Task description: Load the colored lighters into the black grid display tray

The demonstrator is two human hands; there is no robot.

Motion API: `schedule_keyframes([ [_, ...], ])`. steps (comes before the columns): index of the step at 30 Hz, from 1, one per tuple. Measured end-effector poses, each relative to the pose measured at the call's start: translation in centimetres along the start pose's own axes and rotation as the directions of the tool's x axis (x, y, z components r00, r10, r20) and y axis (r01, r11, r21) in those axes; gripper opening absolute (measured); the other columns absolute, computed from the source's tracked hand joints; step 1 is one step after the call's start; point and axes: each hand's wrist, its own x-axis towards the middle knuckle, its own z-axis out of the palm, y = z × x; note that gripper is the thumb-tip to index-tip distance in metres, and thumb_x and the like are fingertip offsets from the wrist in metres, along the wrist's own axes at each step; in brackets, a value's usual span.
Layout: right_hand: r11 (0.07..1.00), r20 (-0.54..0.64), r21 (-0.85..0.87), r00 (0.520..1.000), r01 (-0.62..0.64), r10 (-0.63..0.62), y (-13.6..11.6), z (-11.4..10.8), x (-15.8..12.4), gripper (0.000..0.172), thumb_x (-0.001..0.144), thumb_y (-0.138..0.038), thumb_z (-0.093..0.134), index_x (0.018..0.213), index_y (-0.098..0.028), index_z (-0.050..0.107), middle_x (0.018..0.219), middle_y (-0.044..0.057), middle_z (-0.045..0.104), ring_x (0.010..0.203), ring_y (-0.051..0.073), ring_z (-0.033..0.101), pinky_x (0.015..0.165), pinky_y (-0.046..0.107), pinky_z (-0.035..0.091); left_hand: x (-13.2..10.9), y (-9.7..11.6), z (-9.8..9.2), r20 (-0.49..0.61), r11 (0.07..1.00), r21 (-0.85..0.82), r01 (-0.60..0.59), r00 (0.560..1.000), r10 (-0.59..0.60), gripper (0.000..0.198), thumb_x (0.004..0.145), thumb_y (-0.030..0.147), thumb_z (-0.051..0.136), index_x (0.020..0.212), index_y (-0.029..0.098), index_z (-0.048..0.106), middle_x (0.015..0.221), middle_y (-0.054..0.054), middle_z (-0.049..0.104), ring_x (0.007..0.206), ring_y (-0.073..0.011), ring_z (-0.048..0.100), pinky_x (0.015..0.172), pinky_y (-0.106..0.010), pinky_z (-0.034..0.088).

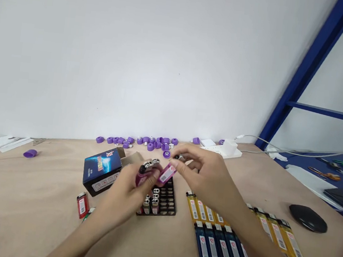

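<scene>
My right hand (204, 169) pinches a pink lighter (167, 174) with a barcode label, its metal top under my fingertips. My left hand (130, 190) is closed around several purple lighters (143, 178), metal tops up, beside the pink one. Below both hands lies a black slotted tray (169, 212). Upright lighters (155, 203) with metal tops fill part of its near left side; the rest of that side is hidden by my left hand. Left of the tray, a red lighter (82, 205) lies on the table, with a green lighter (88, 214) partly covered by my left arm.
An open dark blue box (101, 170) stands behind my left hand. Rows of yellow lighters (193, 207) and dark blue lighters (216, 249) lie at right, partly under my right arm. Purple caps (157, 144) line the wall. A power strip (232, 152) and black mouse (308, 218) sit right.
</scene>
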Motion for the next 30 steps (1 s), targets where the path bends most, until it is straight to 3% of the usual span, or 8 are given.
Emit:
schedule_keyframes([
  [2, 0.998, -0.087, -0.061, 0.996, 0.022, -0.027, 1.6, 0.6, 1.0, 0.006, 0.087, -0.024, 0.065, 0.088, -0.020, 0.070, 0.089, 0.002, 0.075, 0.081, 0.018, 0.070, 0.068, 0.027, 0.054, 0.9, -0.8, -1.1, -0.077, 0.950, 0.311, -0.036, 0.995, 0.063, 0.028, 0.096, 0.037, 0.041, 0.073, 0.021, 0.046, 0.066, 0.002, 0.053, 0.062, -0.0146, 0.050, 0.058, -0.028, 0.037],
  [5, 0.981, -0.041, -0.194, 0.999, -0.027, 0.019, 4.2, 1.7, 2.0, 0.009, 0.086, -0.022, 0.066, 0.093, -0.021, 0.072, 0.086, 0.002, 0.075, 0.083, 0.020, 0.070, 0.073, 0.031, 0.053, 1.9, -1.8, -1.5, -0.060, 0.860, 0.511, 0.015, 0.998, 0.019, 0.026, 0.093, 0.034, 0.043, 0.071, 0.022, 0.043, 0.065, 0.002, 0.051, 0.061, -0.0147, 0.046, 0.057, -0.028, 0.031],
  [10, 0.964, 0.117, -0.256, 0.988, -0.066, 0.098, 7.2, 3.4, 2.2, 0.010, 0.084, -0.015, 0.066, 0.090, -0.018, 0.073, 0.075, 0.004, 0.072, 0.069, 0.019, 0.066, 0.064, 0.030, 0.046, 2.6, -2.8, -0.1, 0.079, 0.816, 0.569, 0.101, 0.981, -0.177, 0.023, 0.079, 0.041, 0.063, 0.074, 0.019, 0.058, 0.064, -0.001, 0.061, 0.058, -0.0172, 0.052, 0.052, -0.028, 0.028],
  [13, 0.970, 0.222, -0.233, 0.968, -0.061, 0.114, 8.0, 4.1, 1.9, 0.012, 0.084, -0.012, 0.064, 0.089, -0.018, 0.073, 0.073, 0.004, 0.071, 0.064, 0.016, 0.063, 0.058, 0.026, 0.043, 2.8, -3.2, 0.1, 0.125, 0.789, 0.600, 0.130, 0.959, -0.253, 0.023, 0.077, 0.041, 0.064, 0.076, 0.018, 0.061, 0.065, -0.002, 0.065, 0.058, -0.0181, 0.054, 0.051, -0.027, 0.028],
  [21, 0.978, 0.363, -0.206, 0.926, -0.028, 0.103, 9.6, 5.7, 1.0, 0.024, 0.084, -0.008, 0.059, 0.105, -0.018, 0.066, 0.076, 0.003, 0.069, 0.063, 0.015, 0.062, 0.054, 0.023, 0.041, 2.9, -3.7, -0.6, 0.174, 0.776, 0.618, 0.122, 0.942, -0.287, 0.026, 0.081, 0.045, 0.060, 0.078, 0.019, 0.062, 0.067, -0.003, 0.068, 0.057, -0.0185, 0.060, 0.049, -0.026, 0.030],
  [30, 0.965, 0.460, -0.260, 0.882, 0.027, 0.100, 8.5, 5.3, 0.8, 0.024, 0.087, -0.006, 0.054, 0.107, -0.018, 0.063, 0.085, 0.005, 0.069, 0.070, 0.016, 0.064, 0.056, 0.022, 0.041, 3.0, -3.5, -0.7, 0.159, 0.751, 0.650, 0.117, 0.945, -0.285, 0.027, 0.079, 0.045, 0.060, 0.078, 0.019, 0.061, 0.071, -0.004, 0.069, 0.064, -0.0207, 0.060, 0.053, -0.029, 0.033],
])
